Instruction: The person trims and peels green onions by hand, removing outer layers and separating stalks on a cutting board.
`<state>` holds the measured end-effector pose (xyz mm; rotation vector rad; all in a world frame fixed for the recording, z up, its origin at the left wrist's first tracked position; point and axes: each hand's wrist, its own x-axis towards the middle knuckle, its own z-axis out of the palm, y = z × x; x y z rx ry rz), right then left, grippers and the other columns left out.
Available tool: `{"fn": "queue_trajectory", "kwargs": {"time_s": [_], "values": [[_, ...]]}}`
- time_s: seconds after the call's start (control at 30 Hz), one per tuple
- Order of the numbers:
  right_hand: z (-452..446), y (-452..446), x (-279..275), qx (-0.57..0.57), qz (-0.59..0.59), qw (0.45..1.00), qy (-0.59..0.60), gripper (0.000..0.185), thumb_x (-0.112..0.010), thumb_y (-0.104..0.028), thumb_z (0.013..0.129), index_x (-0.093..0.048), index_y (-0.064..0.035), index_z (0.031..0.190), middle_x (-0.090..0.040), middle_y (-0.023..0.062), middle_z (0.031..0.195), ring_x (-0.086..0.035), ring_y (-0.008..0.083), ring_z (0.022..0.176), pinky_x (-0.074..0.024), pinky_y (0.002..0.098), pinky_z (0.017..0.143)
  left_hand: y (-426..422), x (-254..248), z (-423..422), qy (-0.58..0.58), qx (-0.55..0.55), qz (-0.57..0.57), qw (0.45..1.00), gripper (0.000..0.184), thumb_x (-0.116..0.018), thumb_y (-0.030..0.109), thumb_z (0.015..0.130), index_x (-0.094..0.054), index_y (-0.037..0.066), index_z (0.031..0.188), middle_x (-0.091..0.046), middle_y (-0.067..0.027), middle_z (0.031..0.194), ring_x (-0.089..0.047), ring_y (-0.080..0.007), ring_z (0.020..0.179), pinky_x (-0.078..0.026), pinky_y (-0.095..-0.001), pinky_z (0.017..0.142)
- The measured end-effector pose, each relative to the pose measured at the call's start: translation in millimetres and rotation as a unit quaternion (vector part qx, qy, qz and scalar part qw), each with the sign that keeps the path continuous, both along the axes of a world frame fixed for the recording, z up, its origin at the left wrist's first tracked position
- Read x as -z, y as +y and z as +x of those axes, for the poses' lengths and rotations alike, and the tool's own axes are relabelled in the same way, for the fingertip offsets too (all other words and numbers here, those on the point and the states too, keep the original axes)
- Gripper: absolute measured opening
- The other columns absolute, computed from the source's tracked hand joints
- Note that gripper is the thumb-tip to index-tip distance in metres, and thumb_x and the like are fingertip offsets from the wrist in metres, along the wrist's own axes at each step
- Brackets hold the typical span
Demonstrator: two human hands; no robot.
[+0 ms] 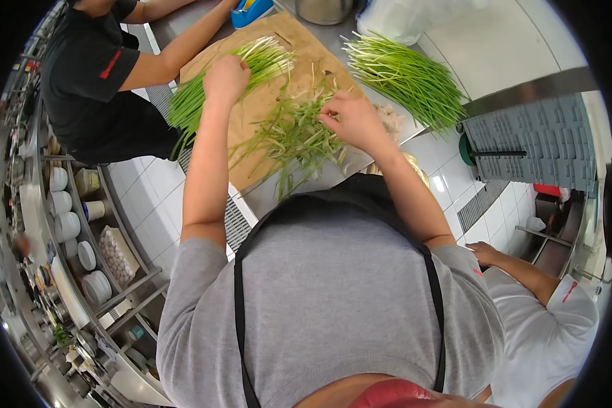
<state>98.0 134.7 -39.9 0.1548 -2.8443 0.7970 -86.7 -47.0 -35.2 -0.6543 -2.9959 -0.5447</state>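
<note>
**Left hand [226, 80] and right hand [352, 121] over green onions [262, 58] and loose leaves [289, 129]**

The left hand, fingers curled downward, lies over the green onions; its fingertips are hidden, and whether it grips any stalk cannot be told. The right hand, to its right, is bent over the edge of the loose leaves with thumb and fingers drawn close; whether a leaf is pinched between them cannot be determined.

At far left, a metal shelf unit carries white bowls [66, 226] and a container of small round pale items [117, 255]. Next, a co-worker in a black shirt [81, 78] reaches toward a blue object [251, 13] with a yellow part, at the upper edge. The green onions rest on a brown sheet [302, 44], pale ends to the upper right, green ends to the lower left. The loose leaves form a tangled heap between the hands, on the same sheet and across its near edge.

Beyond the sheet stands a metal pot [323, 8], partly cut off. Further right, a second bunch [408, 81] lies with pale ends to the upper left, just below a translucent plastic bag [415, 24]. At far right are a grey panel [537, 139] and, below it, a person in a white shirt [540, 316].
</note>
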Motion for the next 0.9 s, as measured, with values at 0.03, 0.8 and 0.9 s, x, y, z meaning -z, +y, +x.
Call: {"fn": "queue_trajectory", "kwargs": {"time_s": [0.03,0.8,0.9], "values": [[0.3,1.1,-6.9,-0.033,0.003,0.999,0.001,0.017,-0.058,-0.022,0.074,-0.061,-0.0058,0.071,-0.056,0.0081,0.074,-0.056,0.0268,0.069,-0.0451,0.0364,0.062,-1.2,2.3,-4.5,0.004,-0.008,-0.003,1.0,0.015,-0.06,0.02,0.068,-0.065,0.008,0.077,-0.062,-0.0144,0.083,-0.059,-0.0289,0.077,-0.047,-0.0394,0.068],[-6.2,-3.7,7.2,0.033,-0.057,0.998,-0.019,0.019,-0.057,-0.021,0.074,-0.059,-0.0039,0.067,-0.057,0.0117,0.067,-0.056,0.0302,0.064,-0.0448,0.0393,0.058,-3.6,14.0,24.3,-0.059,0.049,0.047,0.996,0.02,-0.061,0.021,0.069,-0.065,0.007,0.083,-0.062,-0.0127,0.078,-0.06,-0.0273,0.073,-0.048,-0.0364,0.067],[-6.7,-5.7,2.1,0.028,-0.059,0.998,-0.024,0.019,-0.057,-0.021,0.075,-0.059,-0.0035,0.068,-0.057,0.0118,0.069,-0.056,0.0301,0.065,-0.0448,0.0389,0.059,10.4,30.5,25.9,-0.07,0.056,-0.019,0.996,0.018,-0.059,0.021,0.071,-0.065,0.008,0.081,-0.061,-0.0139,0.083,-0.059,-0.0292,0.077,-0.048,-0.0384,0.068]]}}
